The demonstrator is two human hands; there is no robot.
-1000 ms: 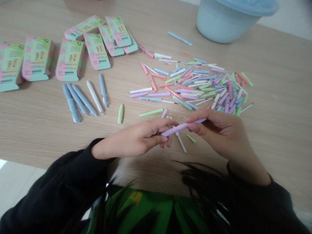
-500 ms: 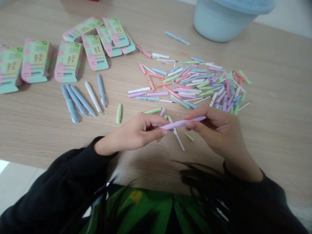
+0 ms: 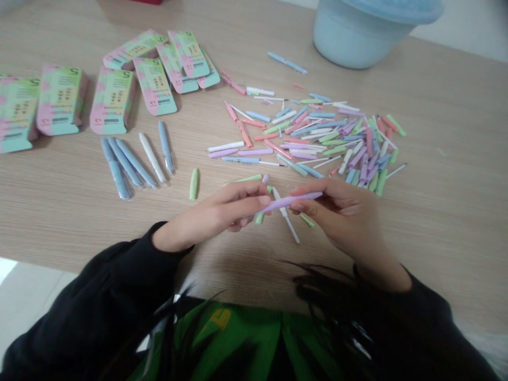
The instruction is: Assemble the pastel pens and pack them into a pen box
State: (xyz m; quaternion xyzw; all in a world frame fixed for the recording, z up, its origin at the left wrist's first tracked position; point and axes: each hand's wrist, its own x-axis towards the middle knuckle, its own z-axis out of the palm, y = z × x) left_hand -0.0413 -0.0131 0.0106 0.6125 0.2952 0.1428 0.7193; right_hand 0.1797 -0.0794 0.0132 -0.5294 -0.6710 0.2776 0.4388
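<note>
A slim lilac pen (image 3: pixel 291 200) is held nearly level above the table, its right end tilted slightly up. My left hand (image 3: pixel 230 209) is closed on the pen's left end, thumb on top. The fingertips of my right hand (image 3: pixel 345 211) pinch its right part. Under and beside the pen lie a white pen part with a thin refill (image 3: pixel 289 222), a small green piece (image 3: pixel 307 220) and another green piece partly behind my left fingers. A green pen barrel (image 3: pixel 193 184) lies left of my left hand.
Beyond my hands spreads a pile of pastel pen parts (image 3: pixel 317 132). At left lie several capped-looking blue pens (image 3: pixel 129 163) and a white pen (image 3: pixel 152 157). Pastel boxes (image 3: pixel 111 100) stand behind them. A light blue bucket (image 3: pixel 357 37) stands at the back right.
My right hand has moved left with the pen, closer to my left hand. My left thumb now lies over the pen's end, and a green piece shows below it.
</note>
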